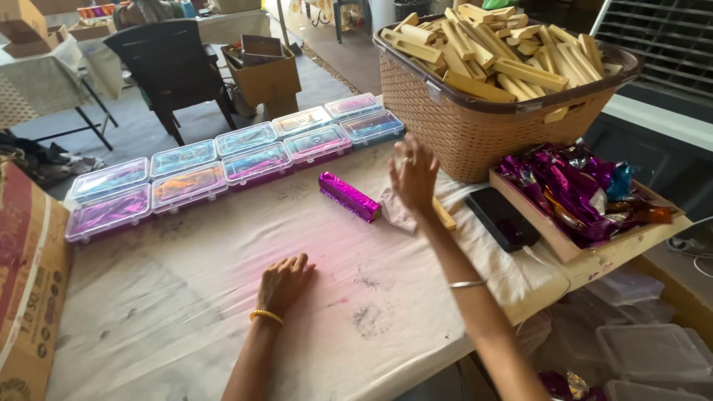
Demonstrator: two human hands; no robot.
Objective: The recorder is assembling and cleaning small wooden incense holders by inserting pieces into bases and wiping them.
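A cloth-covered table [186,297] in a cluttered workroom. The right hand [414,174] hovers open and empty near the far edge, above a purple foil-wrapped bar [349,196]. The bar looks light, stiff and crinkly-slick; best pinched across its long sides. The left hand [284,282] rests flat mid-table.

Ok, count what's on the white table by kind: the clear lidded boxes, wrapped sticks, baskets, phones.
Clear lidded boxes: 10
Purple foil-wrapped stick: 1
Wicker basket of bare wooden sticks: 1
Black phone: 1
Total: 13
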